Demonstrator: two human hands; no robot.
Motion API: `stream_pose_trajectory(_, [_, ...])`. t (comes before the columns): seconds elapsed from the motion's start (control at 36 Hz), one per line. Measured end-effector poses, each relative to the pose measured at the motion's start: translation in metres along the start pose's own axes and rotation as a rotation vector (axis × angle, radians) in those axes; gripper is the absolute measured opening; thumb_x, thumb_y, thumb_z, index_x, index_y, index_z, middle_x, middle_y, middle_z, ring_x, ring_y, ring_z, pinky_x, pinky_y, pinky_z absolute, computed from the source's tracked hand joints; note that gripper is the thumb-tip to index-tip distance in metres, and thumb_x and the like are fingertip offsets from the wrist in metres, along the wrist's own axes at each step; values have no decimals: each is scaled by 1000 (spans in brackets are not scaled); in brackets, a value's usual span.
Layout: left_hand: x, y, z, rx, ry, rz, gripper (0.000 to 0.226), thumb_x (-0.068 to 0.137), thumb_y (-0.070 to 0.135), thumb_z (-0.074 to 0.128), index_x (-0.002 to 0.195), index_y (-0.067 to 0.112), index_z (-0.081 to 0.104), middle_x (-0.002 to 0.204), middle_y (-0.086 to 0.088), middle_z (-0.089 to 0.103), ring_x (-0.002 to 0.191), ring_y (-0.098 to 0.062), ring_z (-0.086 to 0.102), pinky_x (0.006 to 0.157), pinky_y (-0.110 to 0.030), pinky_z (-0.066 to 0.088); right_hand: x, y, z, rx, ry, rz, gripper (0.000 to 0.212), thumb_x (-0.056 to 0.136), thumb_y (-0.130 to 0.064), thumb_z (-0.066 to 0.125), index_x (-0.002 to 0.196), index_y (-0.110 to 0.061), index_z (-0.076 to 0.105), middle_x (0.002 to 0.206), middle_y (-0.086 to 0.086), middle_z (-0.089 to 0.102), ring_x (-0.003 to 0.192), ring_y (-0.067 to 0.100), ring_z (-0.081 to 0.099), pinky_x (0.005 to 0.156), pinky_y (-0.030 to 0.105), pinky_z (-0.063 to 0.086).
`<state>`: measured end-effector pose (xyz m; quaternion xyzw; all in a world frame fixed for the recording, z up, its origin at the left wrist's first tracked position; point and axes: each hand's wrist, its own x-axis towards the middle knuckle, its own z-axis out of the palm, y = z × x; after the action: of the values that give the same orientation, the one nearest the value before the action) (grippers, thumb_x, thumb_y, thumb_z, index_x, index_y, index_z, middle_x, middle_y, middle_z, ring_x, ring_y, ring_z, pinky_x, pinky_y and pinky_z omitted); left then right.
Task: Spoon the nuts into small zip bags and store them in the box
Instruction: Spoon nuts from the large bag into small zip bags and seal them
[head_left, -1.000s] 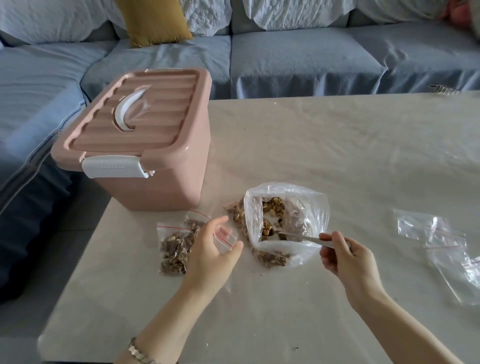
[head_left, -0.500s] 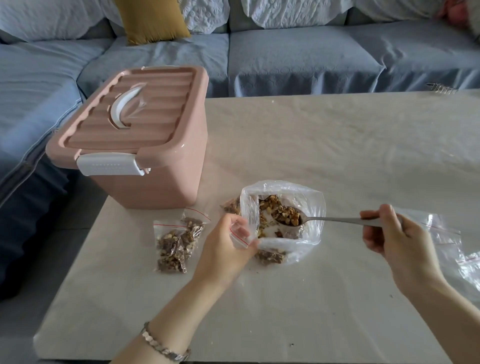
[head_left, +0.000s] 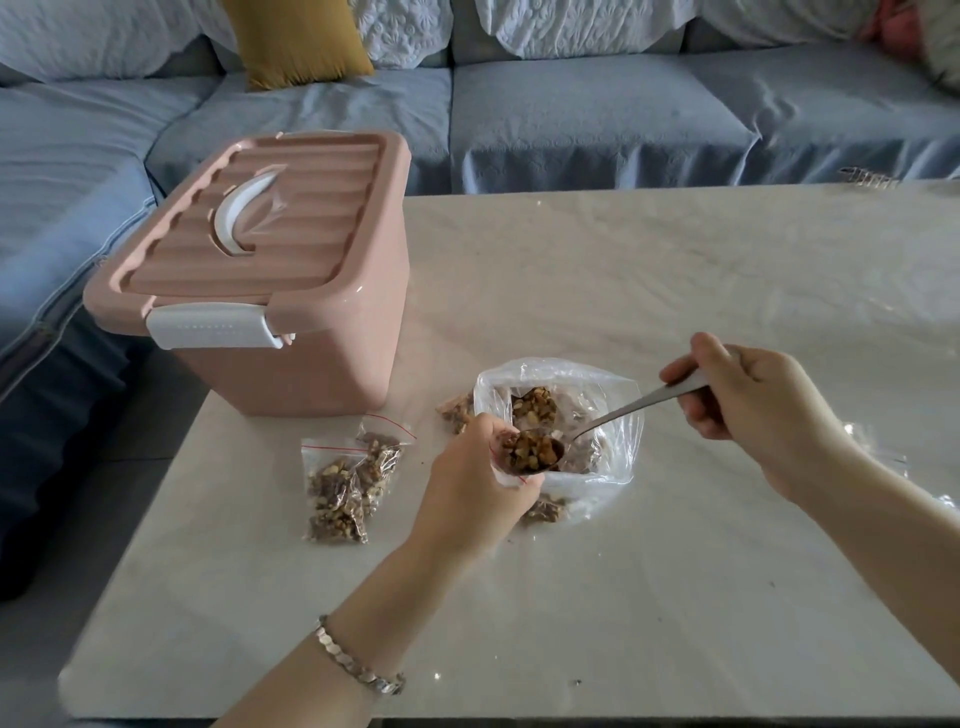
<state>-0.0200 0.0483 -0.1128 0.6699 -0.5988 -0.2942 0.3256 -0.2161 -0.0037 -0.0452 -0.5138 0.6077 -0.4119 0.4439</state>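
Wide open table (head_left: 701, 291) beyond and right; blocked left by lidded box (head_left: 291, 332), filled bags (head_left: 348, 483) just below it; possibly loose empty bags (head_left: 883, 457) far right.

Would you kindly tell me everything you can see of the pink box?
The pink box looks like glossy plastic, with a ribbed lid closed on top, a white curved handle set into the lid and a white latch on its near end. It stands upright at the table's left far corner; neither hand touches it.
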Motion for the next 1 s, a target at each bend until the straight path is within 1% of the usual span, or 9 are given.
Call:
stream_pose_trajectory(0.25, [-4, 0, 9, -93, 31, 11, 39, 71, 25, 75, 89, 28, 41, 75, 9, 56, 67, -4, 54, 61, -7, 36, -27, -40, 27, -441, -167, -475, 36, 94, -36, 42, 69, -19, 63, 45, -8, 53, 43, 4, 48, 47, 11, 36])
stream_pose_trajectory(0.39, [-6, -4, 10, -170, 102, 37, 44, 68, 18, 77, 81, 32, 38, 74, 11, 55, 69, 3, 54, 64, -4, 37, -43, -41, 34, -642, -195, -854, 49, 91, -41, 34, 72, -5, 61, 52, 0, 52, 59, 23, 45, 51, 34, 38])
stream_pose_trajectory(0.44, [-5, -7, 9, -154, 153, 77, 45, 68, 15, 78, 80, 34, 38, 75, 14, 54, 73, 8, 53, 67, -3, 36, -42, -39, 28, -596, -144, -907, 45, 91, -37, 36, 71, -7, 62, 52, -11, 50, 60, 19, 48, 49, 28, 38])
stream_pose_trajectory(0.5, [-4, -12, 8, -140, 191, 97, 45, 69, 14, 78, 79, 33, 38, 74, 13, 52, 74, 8, 52, 69, -4, 35, -40, -37, 20, -470, -71, -851, 36, 90, -37, 38, 72, -17, 62, 50, -20, 47, 57, 7, 52, 49, 13, 38])
stream_pose_trajectory(0.56, [-4, -17, 6, -126, 223, 91, 43, 69, 15, 77, 79, 31, 38, 73, 10, 52, 74, 1, 52, 70, -5, 36, -35, -31, 11, -372, 26, -776, 29, 90, -38, 37, 73, -28, 57, 62, -12, 57, 53, 2, 52, 50, 6, 35])
stream_pose_trajectory(0.61, [-5, -21, 3, -117, 235, 59, 42, 70, 16, 77, 80, 30, 39, 75, 8, 54, 75, -2, 54, 70, -4, 35, -30, -20, 3, -320, 110, -694, 29, 90, -41, 34, 72, -32, 55, 73, -8, 59, 52, 5, 52, 50, 5, 35])
stream_pose_trajectory(0.72, [-5, -25, -2, -111, 221, -12, 38, 71, 20, 76, 82, 32, 41, 81, 11, 55, 83, 0, 53, 70, -4, 34, -21, 18, -3, -298, 175, -536, 32, 87, -45, 34, 74, -29, 57, 53, 0, 56, 54, 8, 54, 52, 6, 37])
stream_pose_trajectory(0.78, [-7, -27, -6, -134, 179, -59, 34, 72, 25, 73, 89, 31, 44, 89, 12, 54, 88, 1, 51, 68, -7, 35, -19, 40, -2, -292, 175, -475, 32, 87, -44, 36, 78, -23, 59, 57, 0, 58, 55, 7, 55, 52, 5, 37])
stream_pose_trajectory(1.0, [-13, -35, -2, -128, 164, 9, 50, 72, 20, 78, 105, 27, 40, 92, 11, 53, 95, 0, 50, 78, -2, 33, -25, 86, 23, -163, 132, -309, 20, 94, -8, 47, 89, -18, 63, 66, 3, 63, 59, 9, 57, 55, 8, 43])
